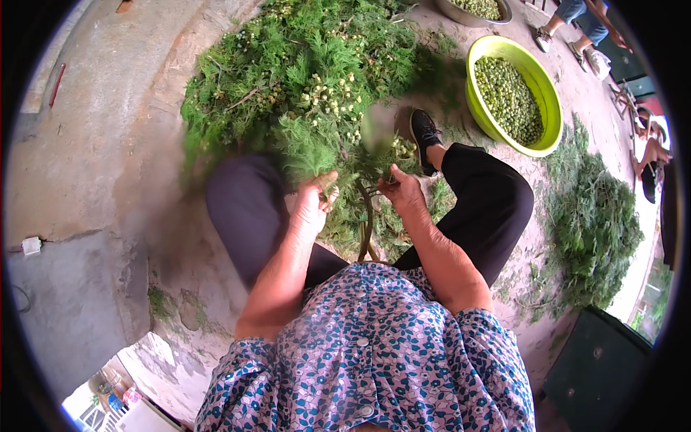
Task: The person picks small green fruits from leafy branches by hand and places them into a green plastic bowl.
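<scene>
Stripping or sorting cypress-like greenery looks to be the step in hand, judging by how the 2 hands work just beyond the lap, between 2 spread knees. The left hand (317,198) has its thumb and fingers drawn together on a feathery frond (311,160). The right hand (404,191) is curled, thumb uppermost, just beside a cone-bearing sprig (403,153); I cannot tell whether its fingertips grip that sprig. The next move would seem to call for a light pinch where cone meets twig, the other hand steadying the greenery.

Nearest is a floral-print shirt (367,338), a buttoned cloth of small blue leaf shapes on pale pink. Past it, a curved brown branch (370,219) runs smooth and woody between the forearms, and matte dark trousers (493,191) fold softly at the knees. A black lace-up shoe (425,131) rests beyond the right hand.

Ahead spreads a shaggy heap of scale-leaved branches (237,83), lacy and soft-edged, dotted with pale, knobbly cones (332,95). To its right, a round lime-yellow basin (548,93) with a smooth wall holds small, beadlike green cones (509,101). A flatter, duller mat of cut foliage (597,223) lies farther right. Beyond the basin, a shiny metal bowl (464,21) carries similar cones, and another person (592,25) stands past it.
</scene>
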Demonstrator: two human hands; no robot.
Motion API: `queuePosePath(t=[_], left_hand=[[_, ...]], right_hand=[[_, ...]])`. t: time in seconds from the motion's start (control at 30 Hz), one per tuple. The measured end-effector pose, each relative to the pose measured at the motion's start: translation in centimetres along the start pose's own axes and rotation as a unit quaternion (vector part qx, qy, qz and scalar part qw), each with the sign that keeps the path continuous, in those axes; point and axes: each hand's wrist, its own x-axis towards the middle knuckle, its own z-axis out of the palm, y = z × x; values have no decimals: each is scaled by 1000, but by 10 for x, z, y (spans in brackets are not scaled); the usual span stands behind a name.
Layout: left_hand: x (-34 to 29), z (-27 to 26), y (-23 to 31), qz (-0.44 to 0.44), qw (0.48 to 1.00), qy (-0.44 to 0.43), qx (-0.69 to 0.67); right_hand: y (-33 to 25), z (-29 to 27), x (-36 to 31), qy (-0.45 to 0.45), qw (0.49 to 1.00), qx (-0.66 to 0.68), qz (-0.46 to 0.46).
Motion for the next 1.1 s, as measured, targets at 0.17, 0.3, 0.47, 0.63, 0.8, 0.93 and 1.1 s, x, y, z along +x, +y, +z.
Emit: queuePosePath(t=[0.17,0.3,0.47,0.63,0.8,0.93,1.1], left_hand=[[5,-12,2,198,971,101,90],[-13,16,26,478,606,284,568],[9,17,-2,446,739,25,504],[18,25,-19,258,894,-3,365],[23,28,-10,199,944,-13,264],[27,23,-19,221,959,6,179],[29,19,-24,210,975,10,73]], right_hand=[[-2,13,-18,-80,996,-20,-22],[-3,25,-41,-72,993,-82,-55],[20,9,-31,-94,925,-322,-177],[15,39,-72,-79,884,-404,-220],[14,43,-74,-124,792,-508,-316],[25,39,-68,-105,826,-468,-294],[12,40,-84,-106,982,-129,-90]])
